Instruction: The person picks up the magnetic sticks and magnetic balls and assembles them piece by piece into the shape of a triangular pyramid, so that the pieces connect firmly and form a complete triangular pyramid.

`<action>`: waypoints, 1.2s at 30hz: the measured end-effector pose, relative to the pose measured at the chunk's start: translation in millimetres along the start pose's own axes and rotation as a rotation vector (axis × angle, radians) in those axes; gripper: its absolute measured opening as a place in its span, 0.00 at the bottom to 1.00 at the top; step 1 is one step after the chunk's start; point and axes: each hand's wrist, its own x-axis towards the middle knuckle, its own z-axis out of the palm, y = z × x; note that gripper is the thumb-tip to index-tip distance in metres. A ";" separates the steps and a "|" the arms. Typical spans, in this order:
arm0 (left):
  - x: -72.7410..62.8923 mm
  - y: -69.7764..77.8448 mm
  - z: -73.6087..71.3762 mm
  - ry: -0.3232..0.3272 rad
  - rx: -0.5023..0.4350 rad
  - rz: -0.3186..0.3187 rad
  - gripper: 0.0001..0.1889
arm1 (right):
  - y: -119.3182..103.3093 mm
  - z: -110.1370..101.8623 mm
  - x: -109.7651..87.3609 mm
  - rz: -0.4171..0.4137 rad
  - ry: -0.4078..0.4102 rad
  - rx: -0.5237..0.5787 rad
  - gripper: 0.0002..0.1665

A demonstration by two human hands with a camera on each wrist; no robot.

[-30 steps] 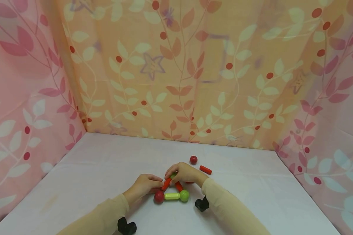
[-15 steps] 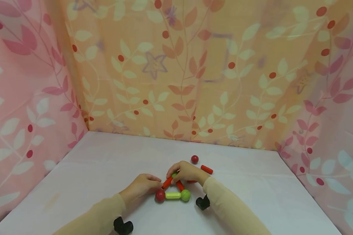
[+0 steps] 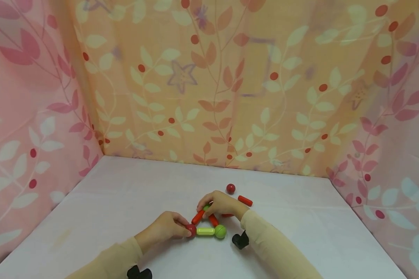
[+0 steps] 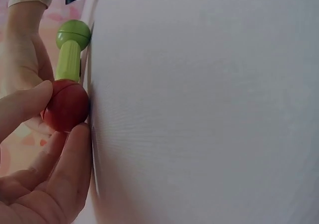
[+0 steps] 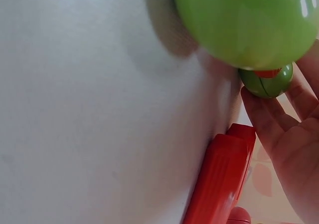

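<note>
On the white table lies a triangle of toy rods and balls. My left hand pinches the red ball at its near left corner between thumb and fingers. From that ball a yellow-green rod runs to a green ball at the near right. A left red rod and a right red rod slant toward the far corner. There my right hand holds a second green ball, largely covered by the fingers in the head view.
Beyond the right hand lie a loose red ball and a loose red rod. Another red piece shows partly under the right wrist. Patterned cloth walls the back and sides of the table.
My left hand has moved from beside the left red rod down onto the near red ball and now pinches it. The right hand stays at the far green ball.
</note>
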 end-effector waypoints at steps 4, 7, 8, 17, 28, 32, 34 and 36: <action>1.8 0.2 0.2 0.019 -0.013 -0.003 0.13 | 0.2 -0.3 0.4 -0.001 -0.005 -0.002 0.10; 2.8 0.5 0.3 0.029 -0.011 -0.008 0.13 | 0.4 -0.5 0.4 0.002 -0.004 -0.004 0.10; 3.1 0.5 0.3 0.033 -0.008 -0.010 0.13 | 0.4 -0.6 0.4 0.001 -0.003 -0.005 0.10; 4.4 -0.4 -0.7 0.037 -0.029 -0.017 0.12 | 0.4 -0.8 1.7 -0.012 -0.011 -0.009 0.10; 3.8 -2.7 -1.4 0.035 -0.014 0.020 0.13 | -1.5 -1.6 -1.9 0.001 0.037 0.060 0.12; 4.0 -4.0 -1.0 0.036 -0.007 0.034 0.13 | 1.8 -8.7 -9.7 -0.011 0.136 0.151 0.15; 4.1 -4.4 -0.9 0.039 -0.006 0.028 0.13 | 4.6 -13.7 -15.0 -0.007 0.186 0.180 0.16; 3.9 -4.9 -0.7 0.044 -0.004 0.024 0.13 | 7.5 -18.4 -21.3 0.003 0.227 0.191 0.16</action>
